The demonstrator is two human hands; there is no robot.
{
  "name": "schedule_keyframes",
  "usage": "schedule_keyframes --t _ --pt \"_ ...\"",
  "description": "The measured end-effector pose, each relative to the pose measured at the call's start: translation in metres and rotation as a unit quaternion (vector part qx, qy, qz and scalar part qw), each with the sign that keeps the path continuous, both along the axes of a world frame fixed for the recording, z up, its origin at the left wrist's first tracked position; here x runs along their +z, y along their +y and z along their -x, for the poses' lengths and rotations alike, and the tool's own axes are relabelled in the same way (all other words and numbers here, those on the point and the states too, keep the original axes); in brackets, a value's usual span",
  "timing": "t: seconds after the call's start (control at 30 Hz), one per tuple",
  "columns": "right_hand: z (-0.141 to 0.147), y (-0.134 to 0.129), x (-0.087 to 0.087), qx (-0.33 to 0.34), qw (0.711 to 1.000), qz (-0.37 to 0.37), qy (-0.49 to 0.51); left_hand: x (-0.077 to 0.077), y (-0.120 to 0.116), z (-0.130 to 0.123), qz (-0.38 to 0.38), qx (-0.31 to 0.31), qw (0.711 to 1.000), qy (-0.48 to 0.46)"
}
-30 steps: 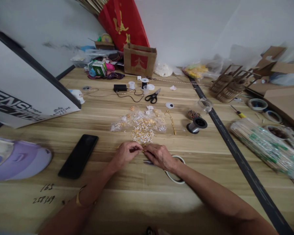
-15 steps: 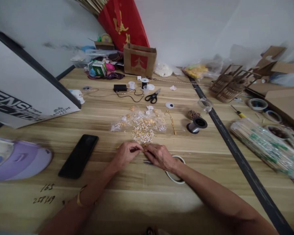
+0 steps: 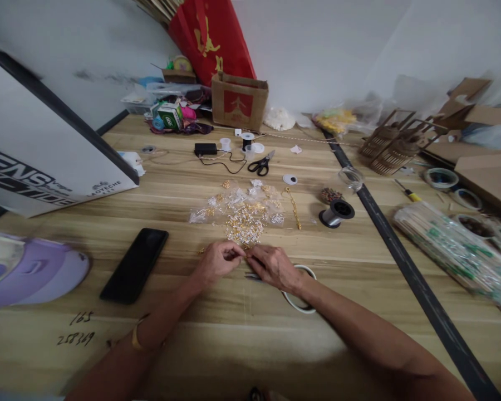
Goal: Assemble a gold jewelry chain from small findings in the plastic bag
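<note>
My left hand point(image 3: 220, 260) and my right hand point(image 3: 272, 266) meet at the fingertips over the table point(image 3: 217, 345). Thumb and finger of each are pinched together, and whatever lies between them is too small to name. Just beyond the fingers spreads a pile of small gold and silver jewelry findings point(image 3: 245, 225), with clear plastic bags point(image 3: 234, 197) behind it. From beneath my right hand pokes the grey metal tip of a tool point(image 3: 251, 275), its other end hidden. A pale ring like a tape roll point(image 3: 290, 302) lies partly under my right wrist.
A black phone point(image 3: 134, 266) lies left of my forearm. Black scissors point(image 3: 261, 164), a gold chain point(image 3: 293, 209) and a wire spool point(image 3: 336, 214) are farther back. Plastic-wrapped sticks point(image 3: 451, 245) lie right, and a large white box point(image 3: 54, 145) stands left.
The whole view has shifted very slightly. Both hands stay together at the same spot, with only a tiny movement at the fingertips.
</note>
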State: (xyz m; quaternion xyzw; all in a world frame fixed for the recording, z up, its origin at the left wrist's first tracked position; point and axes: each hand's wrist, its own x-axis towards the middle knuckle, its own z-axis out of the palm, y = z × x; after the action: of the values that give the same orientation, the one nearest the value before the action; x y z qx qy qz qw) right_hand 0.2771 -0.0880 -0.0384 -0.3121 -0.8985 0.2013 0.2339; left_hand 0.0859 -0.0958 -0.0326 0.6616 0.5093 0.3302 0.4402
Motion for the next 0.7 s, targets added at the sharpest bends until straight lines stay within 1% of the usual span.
schedule_keyframes --t 0.1,0.27,0.4,0.53,0.6,0.7 --pt "0.0 0.0 0.001 0.003 1.0 0.002 0.002 0.0 0.0 -0.001 0.015 -0.001 1.0 0.004" --pt "0.0 0.0 0.002 0.01 1.0 0.007 0.009 -0.001 0.0 -0.001 0.002 0.01 1.0 -0.002" --pt "0.0 -0.001 0.002 0.007 1.0 0.002 0.005 -0.003 -0.001 -0.003 0.034 0.001 0.999 -0.014" --pt "0.0 -0.001 0.002 0.006 1.0 0.002 0.012 -0.009 -0.003 -0.006 0.053 -0.003 0.998 -0.04" --pt "0.0 -0.001 0.002 0.007 1.0 0.007 0.015 -0.013 -0.002 -0.006 0.046 -0.007 0.998 -0.045" --pt "0.0 -0.001 0.002 0.008 1.0 0.016 0.015 -0.014 -0.002 -0.004 0.016 -0.011 1.0 -0.02"
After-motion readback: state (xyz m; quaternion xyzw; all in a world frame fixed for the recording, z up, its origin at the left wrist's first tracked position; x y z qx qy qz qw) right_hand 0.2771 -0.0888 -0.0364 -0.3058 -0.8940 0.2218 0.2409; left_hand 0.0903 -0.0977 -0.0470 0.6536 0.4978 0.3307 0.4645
